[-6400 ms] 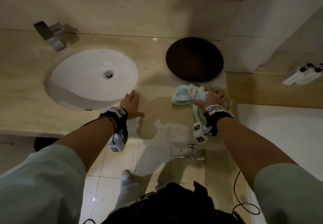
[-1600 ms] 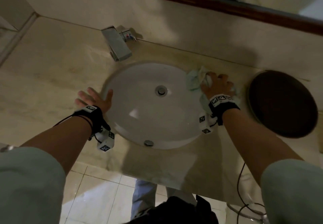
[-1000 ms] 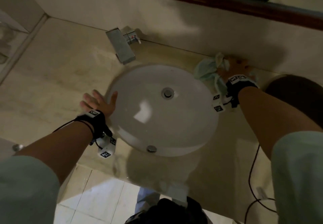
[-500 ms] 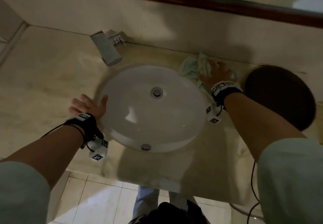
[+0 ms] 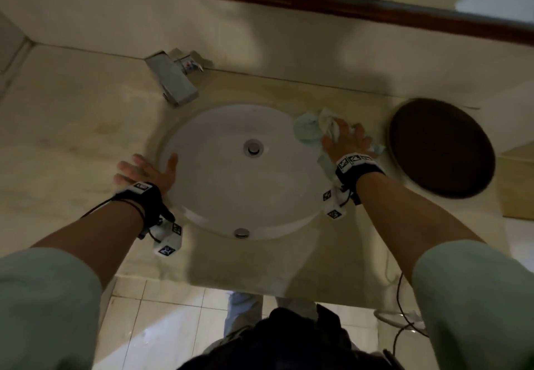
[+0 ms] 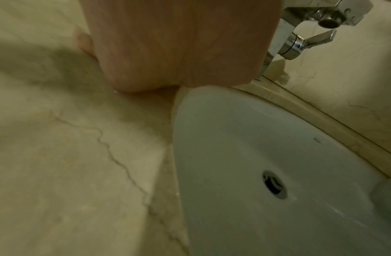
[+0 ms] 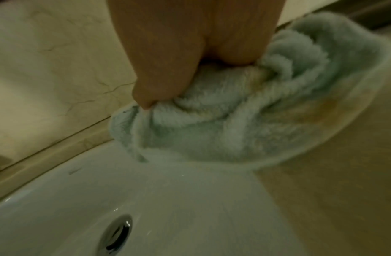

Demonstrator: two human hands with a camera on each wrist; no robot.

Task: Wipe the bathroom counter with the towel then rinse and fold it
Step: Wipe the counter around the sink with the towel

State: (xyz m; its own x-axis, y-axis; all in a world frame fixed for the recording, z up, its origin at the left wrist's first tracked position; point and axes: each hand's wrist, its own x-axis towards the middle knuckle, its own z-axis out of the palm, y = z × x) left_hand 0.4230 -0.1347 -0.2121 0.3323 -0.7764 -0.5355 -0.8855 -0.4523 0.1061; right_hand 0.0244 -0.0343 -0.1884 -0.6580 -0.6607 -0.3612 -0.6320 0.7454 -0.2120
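The counter point(image 5: 72, 144) is braced by the flat, open left hand point(image 5: 144, 171) beside the sink point(image 5: 231, 190), while farther back the bunched towel point(image 5: 310, 131), judged soft and best gathered whole, is gripped by the right hand point(image 5: 345, 141).

Beige marble worktop point(image 5: 72, 138) with sunk white basin point(image 5: 231, 190); on it crumpled towel point(image 5: 310, 131), dark round tray point(image 5: 442, 148), left hand point(image 5: 144, 168) flat.

Pale green sleeves point(image 5: 43, 306), black wristbands point(image 5: 358, 173) with white tagged camera blocks point(image 5: 169, 239), thin cables.
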